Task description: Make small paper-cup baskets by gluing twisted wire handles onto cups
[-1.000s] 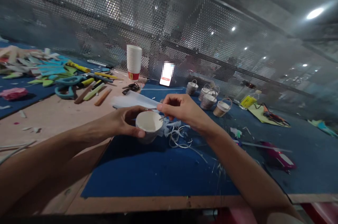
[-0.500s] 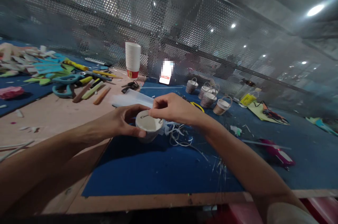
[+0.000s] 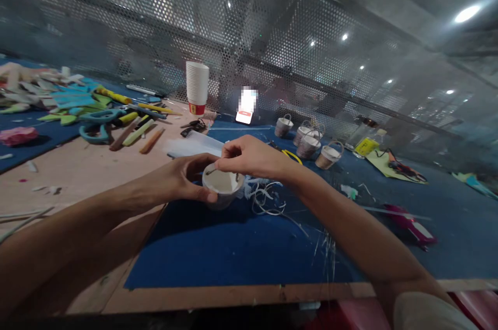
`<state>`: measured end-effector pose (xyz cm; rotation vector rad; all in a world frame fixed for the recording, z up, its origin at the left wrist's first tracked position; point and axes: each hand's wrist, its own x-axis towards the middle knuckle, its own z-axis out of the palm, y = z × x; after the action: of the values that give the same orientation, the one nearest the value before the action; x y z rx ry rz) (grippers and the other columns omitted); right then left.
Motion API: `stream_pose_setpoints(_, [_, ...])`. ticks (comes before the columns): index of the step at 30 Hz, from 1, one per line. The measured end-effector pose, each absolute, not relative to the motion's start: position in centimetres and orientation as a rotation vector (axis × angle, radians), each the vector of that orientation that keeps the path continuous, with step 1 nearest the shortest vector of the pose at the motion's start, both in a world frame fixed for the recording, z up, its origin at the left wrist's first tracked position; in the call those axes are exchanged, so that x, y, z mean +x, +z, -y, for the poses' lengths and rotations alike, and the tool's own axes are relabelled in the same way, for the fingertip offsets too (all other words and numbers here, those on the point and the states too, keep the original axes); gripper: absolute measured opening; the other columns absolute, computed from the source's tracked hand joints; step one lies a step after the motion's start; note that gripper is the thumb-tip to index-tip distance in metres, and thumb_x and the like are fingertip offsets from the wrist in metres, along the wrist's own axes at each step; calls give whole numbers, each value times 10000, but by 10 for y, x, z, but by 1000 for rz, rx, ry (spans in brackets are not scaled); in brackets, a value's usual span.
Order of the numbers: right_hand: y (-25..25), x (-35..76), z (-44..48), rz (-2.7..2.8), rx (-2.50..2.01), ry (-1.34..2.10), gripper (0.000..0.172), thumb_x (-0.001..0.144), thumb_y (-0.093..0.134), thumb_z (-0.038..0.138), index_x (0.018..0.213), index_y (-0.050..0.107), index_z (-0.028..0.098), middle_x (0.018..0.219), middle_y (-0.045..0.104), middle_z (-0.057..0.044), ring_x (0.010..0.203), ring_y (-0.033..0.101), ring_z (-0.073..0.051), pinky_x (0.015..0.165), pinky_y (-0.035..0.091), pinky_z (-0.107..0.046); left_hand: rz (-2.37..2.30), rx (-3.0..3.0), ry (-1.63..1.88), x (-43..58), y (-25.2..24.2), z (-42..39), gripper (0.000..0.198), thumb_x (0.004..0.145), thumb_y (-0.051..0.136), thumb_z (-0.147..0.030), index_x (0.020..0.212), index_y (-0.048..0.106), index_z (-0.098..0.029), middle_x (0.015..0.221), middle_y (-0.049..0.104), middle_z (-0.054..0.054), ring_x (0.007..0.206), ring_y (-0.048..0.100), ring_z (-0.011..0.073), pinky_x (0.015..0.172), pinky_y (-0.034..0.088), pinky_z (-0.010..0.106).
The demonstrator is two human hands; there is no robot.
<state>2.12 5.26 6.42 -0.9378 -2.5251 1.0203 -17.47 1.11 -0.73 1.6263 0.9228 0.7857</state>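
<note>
Yellow label (image 3: pixel 365 148) unreadable, four handled baskets (image 3: pixel 328 157) behind; left hand's grip (image 3: pixel 190 177) wraps one white cup (image 3: pixel 222 199) over blue mat (image 3: pixel 233 252), right hand's grip (image 3: pixel 252 156) pinches one thin cord (image 3: pixel 210 169) at its rim

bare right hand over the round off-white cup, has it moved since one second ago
Yes, leftward: the bare right hand is now nearer, in this view, to the tall stack of white paper cups.
</note>
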Motion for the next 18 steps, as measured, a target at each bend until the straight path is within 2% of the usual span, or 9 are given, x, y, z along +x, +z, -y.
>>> stream_pose_setpoints(11, [66,16,-54,2513,-981,970,193,777,596,329,695,625,157,664,576,1,638,496,-109,569,339,-245,-915,1633,785,-175,-7,-12,681,665,828,-307,1295,580,-240,1194,691,72,1152,602,306,986,462,426])
stream_pose_setpoints(18, [63,18,-54,2471,-940,980,245,802,629,384,734,641,149,681,592,2,640,510,-104,582,345,-243,-888,1611,812,-174,-9,-13,707,665,834,-290,1318,566,-237,1249,671,70,1194,578,299,1045,431,430])
